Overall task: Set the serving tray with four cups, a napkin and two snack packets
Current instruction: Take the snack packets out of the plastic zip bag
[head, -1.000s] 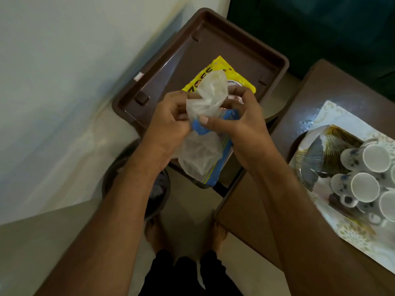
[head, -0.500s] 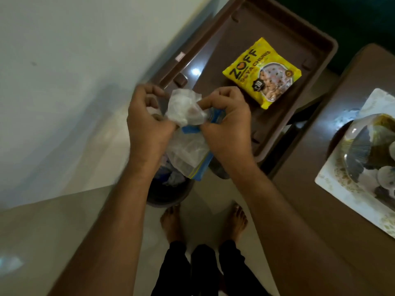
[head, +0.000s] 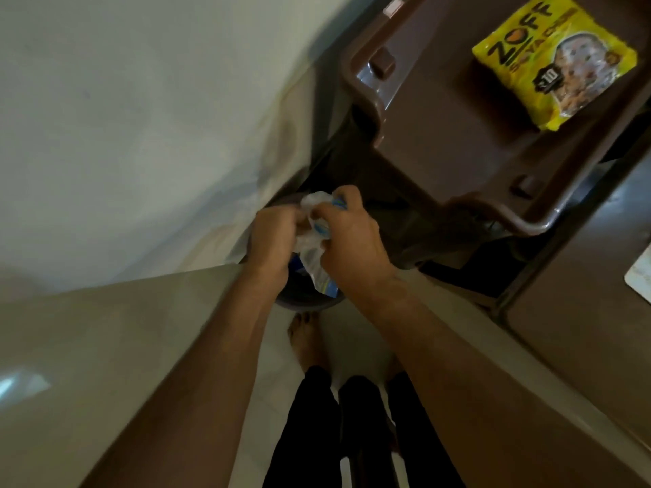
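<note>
My left hand (head: pixel 273 241) and my right hand (head: pixel 352 237) both grip a crumpled clear plastic wrapper with blue print (head: pixel 313 241), holding it low over a dark round bin (head: pixel 303 297) on the floor. The brown serving tray (head: pixel 458 163) sits up and to the right, with a yellow snack packet (head: pixel 553 61) lying flat inside it. Cups and napkin are out of view.
A pale wall fills the left side. A brown table (head: pixel 581 311) stands at the right, with a white patterned edge (head: pixel 639 272) showing on it. My bare feet (head: pixel 310 339) and dark trousers are below on the light tiled floor.
Both hands have dropped with the wrapper from above the tray down to the bin. The view has tilted down and left; the cups on the table have left the frame.
</note>
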Tool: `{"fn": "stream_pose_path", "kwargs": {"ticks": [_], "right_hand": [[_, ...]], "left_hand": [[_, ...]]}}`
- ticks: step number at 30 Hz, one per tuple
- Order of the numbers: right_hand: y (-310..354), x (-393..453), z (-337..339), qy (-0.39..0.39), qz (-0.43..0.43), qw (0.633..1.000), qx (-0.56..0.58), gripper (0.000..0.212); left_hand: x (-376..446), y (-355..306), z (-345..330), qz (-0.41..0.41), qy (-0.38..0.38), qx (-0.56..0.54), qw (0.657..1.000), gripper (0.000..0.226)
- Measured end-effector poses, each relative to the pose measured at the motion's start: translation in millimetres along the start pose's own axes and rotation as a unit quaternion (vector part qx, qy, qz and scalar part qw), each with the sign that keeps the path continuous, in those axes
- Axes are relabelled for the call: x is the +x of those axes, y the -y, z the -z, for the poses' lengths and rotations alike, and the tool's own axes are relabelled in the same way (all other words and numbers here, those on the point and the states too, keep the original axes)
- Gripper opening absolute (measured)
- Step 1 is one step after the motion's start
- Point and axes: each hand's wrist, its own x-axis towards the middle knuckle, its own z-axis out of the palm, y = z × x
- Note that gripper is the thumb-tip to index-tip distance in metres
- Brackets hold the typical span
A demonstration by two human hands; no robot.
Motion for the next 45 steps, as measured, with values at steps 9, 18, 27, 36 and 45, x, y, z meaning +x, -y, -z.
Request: {"fn": "stream_pose_path", "kwargs": {"ticks": [9, 18, 27, 36, 45], "right_hand": [[-53.1, 36.2, -80.4, -0.005, -0.073, 0.994, -0.083, 0.029], [-106.6, 55.2, -162.7, 0.044, -0.026, 0.987, -0.155, 0.034], [-114.9, 58.8, -170.3, 0.19, -0.081, 0.974, -0.096, 0.027], [-92.2, 37.1, -123.8, 0.104, 0.004, 0.969, -0.224, 0.05], [-40.4, -5.3, -13.9, 0.027, 0.078, 0.973, -0.217, 0.064]], "left_hand": [[58.5, 88.7, -8.0, -0.179, -0.012, 0.36, 0.916, 0.018], [91.1, 153.9, -15.7, -0.225, -0.092, 0.439, 0.865, 0.029], [107.4, 170.0, -27.2, -0.021, 0.131, 0.492, 0.86, 0.093], [66.1, 130.5, -22.9, -0.16, 0.019, 0.53, 0.833, 0.069], [-19.3, 42.3, -16.2, -0.245, -0.07, 0.554, 0.792, 0.074]]}}
